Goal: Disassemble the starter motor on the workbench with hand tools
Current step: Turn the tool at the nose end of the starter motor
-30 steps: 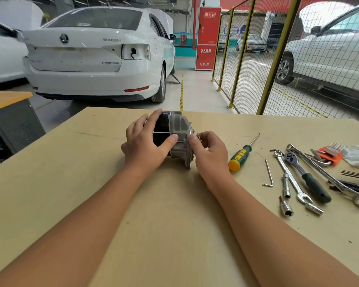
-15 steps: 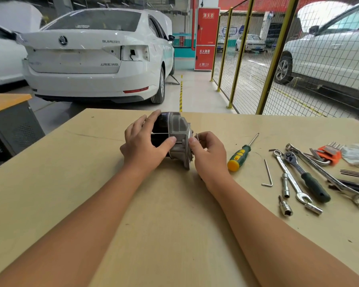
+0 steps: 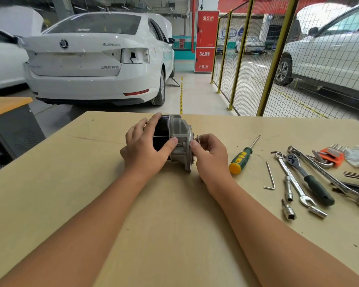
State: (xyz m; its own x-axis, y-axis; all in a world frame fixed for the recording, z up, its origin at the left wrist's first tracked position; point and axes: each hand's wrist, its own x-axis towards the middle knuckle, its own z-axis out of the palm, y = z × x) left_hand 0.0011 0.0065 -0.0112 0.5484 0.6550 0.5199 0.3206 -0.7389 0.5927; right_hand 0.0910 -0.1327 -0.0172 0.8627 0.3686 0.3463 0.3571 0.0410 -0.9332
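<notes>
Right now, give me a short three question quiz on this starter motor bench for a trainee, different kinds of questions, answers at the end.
1. True or false: the left hand grips the dark body of the starter motor.
2. Which tool lies nearest the right hand? A the green and yellow screwdriver; B the ratchet; C the orange hex key set.
3. Fill in: the single bent hex key lies between the screwdriver and the ______ wrench.

Key
1. True; its fingers and thumb wrap the body.
2. A.
3. Combination; the silver one lying beside the ratchet on the workbench.
</notes>
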